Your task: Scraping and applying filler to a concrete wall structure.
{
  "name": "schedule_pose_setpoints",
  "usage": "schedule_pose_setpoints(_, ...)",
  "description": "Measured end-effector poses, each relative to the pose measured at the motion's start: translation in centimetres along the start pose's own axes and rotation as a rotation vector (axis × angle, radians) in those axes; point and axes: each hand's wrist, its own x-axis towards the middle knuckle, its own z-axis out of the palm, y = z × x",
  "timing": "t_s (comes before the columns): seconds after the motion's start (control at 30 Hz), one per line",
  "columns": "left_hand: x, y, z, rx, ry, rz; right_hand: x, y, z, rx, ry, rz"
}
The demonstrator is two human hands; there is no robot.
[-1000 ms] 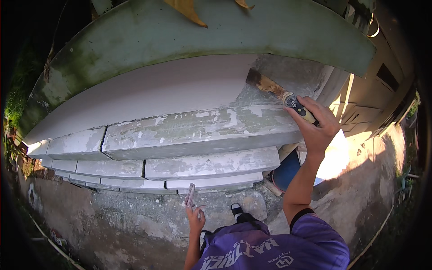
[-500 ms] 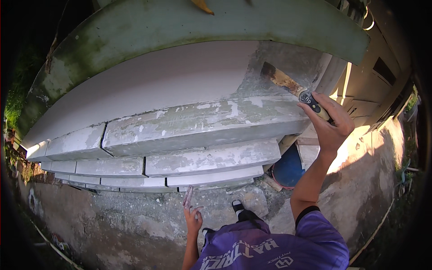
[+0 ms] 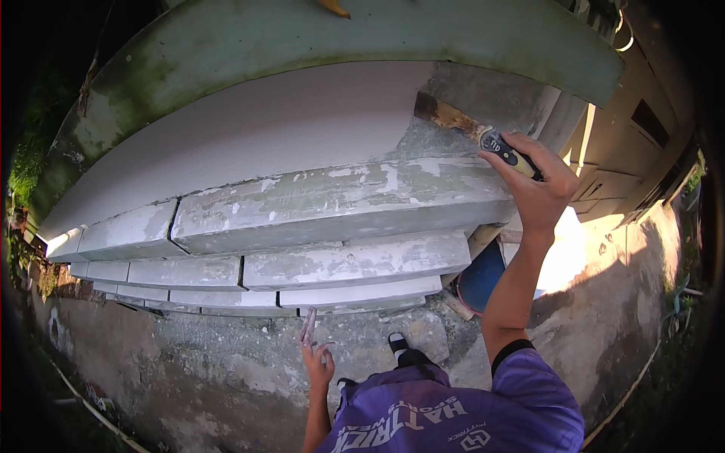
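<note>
My right hand [image 3: 547, 181] is closed round the dark and yellowish handle of a putty knife [image 3: 464, 124]. Its blade is stained brown and points left. The blade's tip lies over the border between smooth white coating and a grey bare patch [image 3: 491, 94] on the wall [image 3: 302, 121]; whether it touches cannot be made out. Low in front of the ledges, my left hand [image 3: 319, 364] has its fingers apart. Two pale, streaked fingers seem stretched forward, and I see no tool in this hand.
Stepped ledges [image 3: 340, 204] with patchy white coating run below the wall. A mossy green panel [image 3: 317, 41] arches over it. Under the ledges' right end stands a blue container [image 3: 481, 279]. Stained concrete floor [image 3: 242, 370] lies beneath; a sunlit stretch is at right.
My right hand has moved left with the putty knife, bringing the blade from over the grey patch to the white coating's edge. My left hand has shifted slightly left.
</note>
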Motion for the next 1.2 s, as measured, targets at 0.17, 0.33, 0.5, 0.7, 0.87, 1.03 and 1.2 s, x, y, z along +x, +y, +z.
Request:
schedule_pose_setpoints(0.17,-0.3,0.2,0.4,0.025,0.012,0.009,-0.7,0.7,-1.8,-0.047,0.003,-0.044)
schedule_pose_setpoints(0.33,0.0,0.1,1.4,0.005,0.032,0.005,1.4,0.7,-0.1,0.017,-0.045,-0.016)
schedule_pose_setpoints(0.5,-0.7,0.3,1.5,0.011,0.022,-0.014,0.5,0.9,-1.9,-0.015,-0.008,-0.093)
schedule_pose_setpoints(0.7,-1.0,0.4,1.8,0.008,0.023,-0.031,1.2,0.9,-0.2,0.015,-0.044,-0.114)
schedule_pose_setpoints(0.87,-0.8,0.8,1.7,0.006,0.036,-0.041,0.4,1.9,-2.0,-0.027,0.018,-0.045)
schedule_pose_setpoints(1.03,-1.5,0.5,1.7,-0.003,0.042,-0.049,1.0,1.3,-0.5,0.024,-0.065,-0.093)
schedule_pose_setpoints(1.2,-1.8,0.1,1.8,-0.007,0.082,-0.042,-1.2,1.1,-2.3,0.002,-0.073,-0.001)
